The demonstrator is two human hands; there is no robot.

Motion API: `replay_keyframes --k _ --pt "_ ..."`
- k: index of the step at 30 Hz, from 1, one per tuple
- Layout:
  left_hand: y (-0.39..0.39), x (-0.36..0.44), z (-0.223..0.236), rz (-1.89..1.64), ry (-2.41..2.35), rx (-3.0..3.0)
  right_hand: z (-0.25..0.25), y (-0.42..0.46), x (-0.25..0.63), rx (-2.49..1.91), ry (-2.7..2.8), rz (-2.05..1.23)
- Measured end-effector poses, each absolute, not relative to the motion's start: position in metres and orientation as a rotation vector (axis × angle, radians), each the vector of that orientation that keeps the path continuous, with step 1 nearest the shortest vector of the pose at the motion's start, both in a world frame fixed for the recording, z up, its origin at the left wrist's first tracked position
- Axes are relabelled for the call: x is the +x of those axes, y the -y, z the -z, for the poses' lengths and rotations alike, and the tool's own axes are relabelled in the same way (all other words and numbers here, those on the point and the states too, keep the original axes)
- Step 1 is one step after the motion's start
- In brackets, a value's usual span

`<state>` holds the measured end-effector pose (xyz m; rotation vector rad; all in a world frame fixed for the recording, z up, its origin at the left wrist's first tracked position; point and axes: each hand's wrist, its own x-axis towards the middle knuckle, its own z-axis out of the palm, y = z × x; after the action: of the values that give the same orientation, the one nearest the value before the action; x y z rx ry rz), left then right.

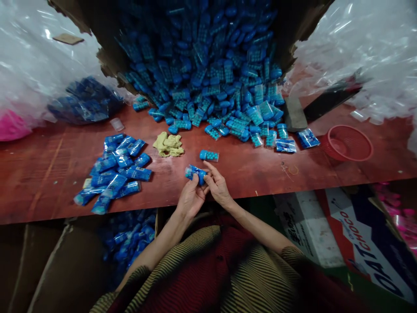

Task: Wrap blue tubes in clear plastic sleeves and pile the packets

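Observation:
Both my hands meet at the front edge of the red-brown table (244, 169). My left hand (190, 198) and my right hand (216, 184) are closed together on one small blue item in a clear plastic packet (195, 173). A single loose blue item (209, 155) lies just beyond my fingers. To the left lies a heap of filled packets (115, 171). A big pile of loose blue items (211, 74) spills from a torn cardboard box at the back.
A yellow cloth (168, 144) lies near the middle. A red plastic basket (349, 143) sits at the right. Clear plastic bags (358, 48) fill both back corners, with a pink bundle (11, 126) at the left. Cardboard boxes (358, 243) stand below the table edge.

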<state>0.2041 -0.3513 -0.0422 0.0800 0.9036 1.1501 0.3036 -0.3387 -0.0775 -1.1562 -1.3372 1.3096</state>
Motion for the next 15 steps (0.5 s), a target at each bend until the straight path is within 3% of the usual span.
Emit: replay_keyframes --k 5,10,15 --pt "0.347 0.161 0.027 -1.177 -1.090 0.399 0.066 0.330 0.300 -0.919 1.534 -1.524" --pt "0.318 0.061 0.010 -1.151 -1.813 0.935 0.051 0.298 0.250 -0.774 1.823 -1.393" --pt "0.294 -0.011 0.001 -0.512 -2.599 1.415 0.048 0.261 0.166 -0.625 2.087 -1.146"
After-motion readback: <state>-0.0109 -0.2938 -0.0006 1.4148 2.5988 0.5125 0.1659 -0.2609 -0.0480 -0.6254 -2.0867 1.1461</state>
